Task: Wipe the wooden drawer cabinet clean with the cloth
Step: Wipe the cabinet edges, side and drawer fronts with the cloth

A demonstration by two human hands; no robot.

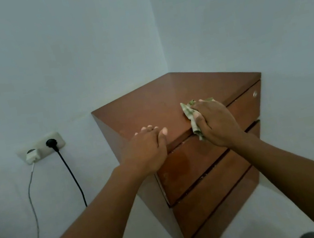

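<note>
A reddish-brown wooden drawer cabinet (169, 99) with a flat, glossy top is seen right of the frame's centre, set into the corner where two pale blue-white walls (56, 52) meet. Three drawer fronts are stacked down its face toward the lower right; the gaps between them look dark and slightly uneven. A small round silver lock (254, 93) is seen on the top drawer front near the cabinet's right edge.

A crumpled pale green checked cloth (190, 116) lies on the cabinet top at its front edge, just right of the frame's centre, with one end hanging slightly over the top drawer. The cloth is clenched in the right hand (215, 123), the fingers curled over it and pressing it down onto the wood, so that most of the fabric is covered by the palm.

The left hand (147, 150) is placed at the cabinet's front left corner, near the middle of the frame. Nothing is held in it: the fingers are spread loosely over the top edge and the thumb rests on the top surface. Both bare forearms enter from the lower corners of the frame.

At the left of the frame a white double wall socket (41, 147) is mounted on the wall. A black plug with a black cable (71, 175) and a white adapter with a thin grey cable (32, 203) are plugged in, both cables hanging downward. A dark patterned object at the lower left edge cannot be made out.
</note>
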